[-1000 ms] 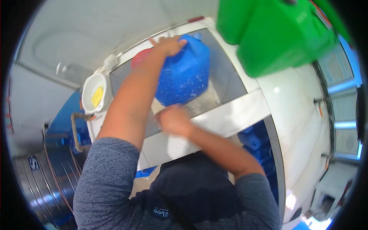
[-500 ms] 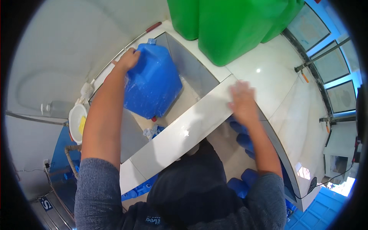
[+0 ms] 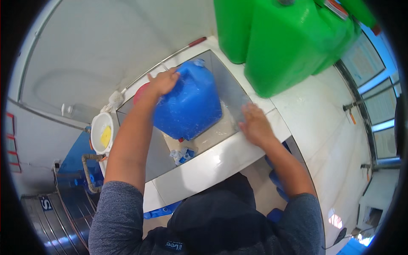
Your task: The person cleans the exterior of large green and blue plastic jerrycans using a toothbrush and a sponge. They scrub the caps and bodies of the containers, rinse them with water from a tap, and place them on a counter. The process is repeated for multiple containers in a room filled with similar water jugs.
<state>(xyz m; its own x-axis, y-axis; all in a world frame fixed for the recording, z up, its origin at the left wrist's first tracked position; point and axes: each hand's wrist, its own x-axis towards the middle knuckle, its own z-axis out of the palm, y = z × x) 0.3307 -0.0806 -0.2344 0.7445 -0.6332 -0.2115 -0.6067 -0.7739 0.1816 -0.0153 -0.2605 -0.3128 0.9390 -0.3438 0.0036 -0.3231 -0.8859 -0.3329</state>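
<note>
A blue plastic jerrycan (image 3: 191, 104) stands tilted inside the tiled sink basin (image 3: 231, 78), its neck toward the far side. My left hand (image 3: 165, 82) grips it near its top left, by the handle area. A small red piece shows at its lower edge. My right hand (image 3: 257, 125) is raised over the basin's right front edge, fingers stretched out and holding nothing. It is apart from the jerrycan. A crumpled blue-and-white wrapper (image 3: 183, 156) lies on the basin floor.
Large green jerrycans (image 3: 284, 46) stand on the white tiled counter (image 3: 314, 114) at far right. A white bowl with a yellow sponge (image 3: 106, 136) sits left of the basin. A red round thing (image 3: 141, 91) shows behind my left forearm. A red-handled rod (image 3: 197, 41) lies along the wall.
My right hand has moved left from the counter edge toward the jerrycan. The view has shifted, so the scene sits lower and further right. My left hand stays on the jerrycan.
</note>
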